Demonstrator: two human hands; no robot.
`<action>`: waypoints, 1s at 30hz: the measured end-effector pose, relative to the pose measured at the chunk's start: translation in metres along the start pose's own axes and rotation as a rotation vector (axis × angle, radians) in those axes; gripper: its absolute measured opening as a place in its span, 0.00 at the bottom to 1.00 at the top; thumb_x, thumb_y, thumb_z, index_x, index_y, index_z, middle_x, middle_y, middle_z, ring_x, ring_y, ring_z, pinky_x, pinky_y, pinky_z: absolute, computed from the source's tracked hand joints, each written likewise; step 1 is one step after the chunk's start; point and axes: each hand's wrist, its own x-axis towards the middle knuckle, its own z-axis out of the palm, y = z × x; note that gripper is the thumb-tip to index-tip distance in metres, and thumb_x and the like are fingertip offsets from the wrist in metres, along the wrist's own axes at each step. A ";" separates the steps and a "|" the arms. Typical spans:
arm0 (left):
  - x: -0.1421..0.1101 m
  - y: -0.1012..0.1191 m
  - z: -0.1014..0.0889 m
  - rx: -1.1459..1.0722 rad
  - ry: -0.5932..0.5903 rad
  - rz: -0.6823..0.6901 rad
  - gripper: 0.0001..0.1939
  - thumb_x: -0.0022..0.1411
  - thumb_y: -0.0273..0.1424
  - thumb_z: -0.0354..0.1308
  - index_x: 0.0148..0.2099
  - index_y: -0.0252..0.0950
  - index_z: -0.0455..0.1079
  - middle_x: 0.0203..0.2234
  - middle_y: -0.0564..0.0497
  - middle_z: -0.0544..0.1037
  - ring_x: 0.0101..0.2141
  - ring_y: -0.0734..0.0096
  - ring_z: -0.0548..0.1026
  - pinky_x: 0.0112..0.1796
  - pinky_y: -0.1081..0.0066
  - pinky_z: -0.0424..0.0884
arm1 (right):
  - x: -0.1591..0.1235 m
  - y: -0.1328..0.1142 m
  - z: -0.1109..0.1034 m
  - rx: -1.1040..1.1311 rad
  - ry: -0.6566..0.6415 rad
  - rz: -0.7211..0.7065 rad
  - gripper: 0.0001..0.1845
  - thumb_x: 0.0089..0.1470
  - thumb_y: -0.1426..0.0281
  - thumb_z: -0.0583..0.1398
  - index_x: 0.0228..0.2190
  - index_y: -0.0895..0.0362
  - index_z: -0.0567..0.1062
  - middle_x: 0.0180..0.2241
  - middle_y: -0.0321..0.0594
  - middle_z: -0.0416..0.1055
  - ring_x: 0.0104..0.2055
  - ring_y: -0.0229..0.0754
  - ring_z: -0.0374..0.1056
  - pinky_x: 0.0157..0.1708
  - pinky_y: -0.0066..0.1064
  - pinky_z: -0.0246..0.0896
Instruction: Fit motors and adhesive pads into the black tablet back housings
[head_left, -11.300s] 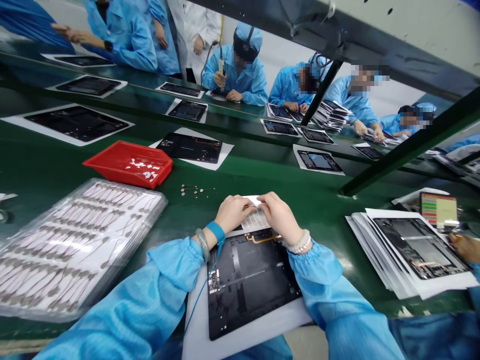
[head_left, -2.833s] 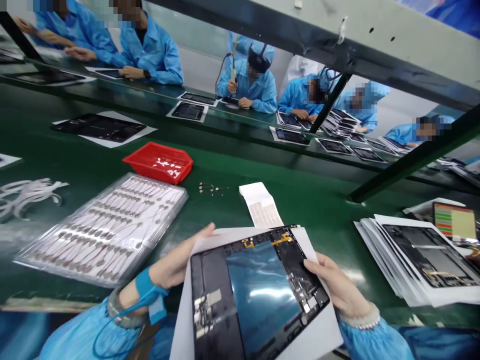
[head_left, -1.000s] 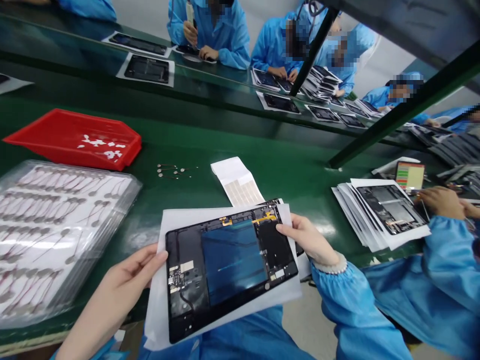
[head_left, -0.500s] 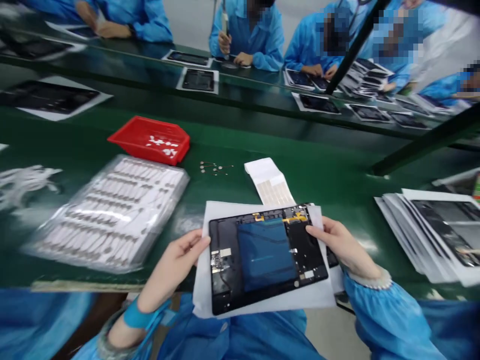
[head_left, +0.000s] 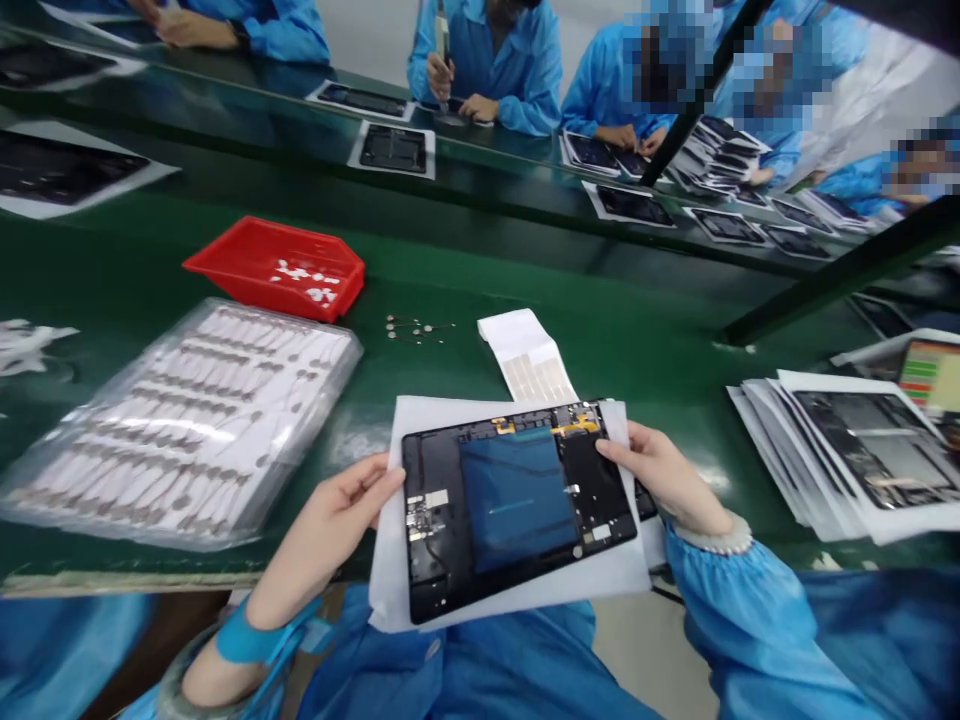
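Outstretched 2.8 s ago, the left hand (head_left: 337,515) now pinches the opened tablet (head_left: 520,507) and its paper sheet (head_left: 390,580); the right hand (head_left: 669,475) pinches opposite, apparently steadying both by the green bench (head_left: 637,330).

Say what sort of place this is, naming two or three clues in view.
Probably an electronics workshop: people in blue coats work along a green bench, left hand and right hand hold an opened tablet, and a plastic tray bears rows of small wired parts.
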 end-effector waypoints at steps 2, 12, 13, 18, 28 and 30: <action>0.002 -0.004 -0.001 0.001 0.027 -0.011 0.29 0.49 0.54 0.61 0.45 0.37 0.73 0.28 0.51 0.77 0.27 0.67 0.72 0.27 0.72 0.70 | 0.001 0.001 0.000 -0.008 -0.004 -0.027 0.21 0.44 0.56 0.67 0.37 0.57 0.76 0.35 0.39 0.78 0.37 0.46 0.73 0.38 0.36 0.68; 0.005 -0.011 -0.005 0.005 0.024 -0.030 0.28 0.51 0.53 0.60 0.48 0.40 0.73 0.34 0.52 0.79 0.30 0.64 0.74 0.30 0.72 0.73 | 0.001 0.000 0.000 0.007 -0.009 -0.043 0.22 0.44 0.58 0.67 0.38 0.59 0.76 0.36 0.38 0.78 0.36 0.43 0.72 0.38 0.34 0.66; 0.004 -0.010 -0.004 0.004 0.017 -0.034 0.28 0.51 0.53 0.61 0.48 0.40 0.73 0.34 0.52 0.79 0.30 0.64 0.73 0.30 0.72 0.73 | 0.001 0.001 0.001 0.009 -0.011 -0.042 0.21 0.44 0.58 0.67 0.38 0.59 0.76 0.35 0.38 0.78 0.36 0.43 0.72 0.37 0.34 0.66; 0.001 -0.002 -0.001 -0.028 0.014 -0.013 0.29 0.49 0.53 0.61 0.46 0.36 0.73 0.30 0.51 0.77 0.27 0.68 0.71 0.27 0.74 0.70 | 0.000 0.002 0.000 0.042 -0.043 -0.026 0.21 0.44 0.57 0.67 0.38 0.58 0.76 0.37 0.40 0.78 0.36 0.44 0.73 0.36 0.34 0.68; -0.001 -0.003 -0.002 -0.111 -0.026 -0.007 0.30 0.51 0.52 0.61 0.47 0.34 0.72 0.27 0.53 0.74 0.25 0.73 0.67 0.27 0.75 0.67 | 0.001 -0.003 0.000 0.009 -0.043 0.021 0.25 0.42 0.53 0.67 0.37 0.57 0.75 0.34 0.41 0.78 0.36 0.47 0.74 0.34 0.36 0.70; -0.002 -0.002 -0.001 -0.116 -0.031 0.000 0.29 0.52 0.52 0.60 0.47 0.35 0.72 0.27 0.53 0.73 0.26 0.74 0.67 0.28 0.75 0.67 | 0.001 -0.003 0.001 0.021 -0.032 0.039 0.25 0.42 0.53 0.67 0.37 0.57 0.74 0.33 0.41 0.79 0.34 0.46 0.74 0.33 0.35 0.70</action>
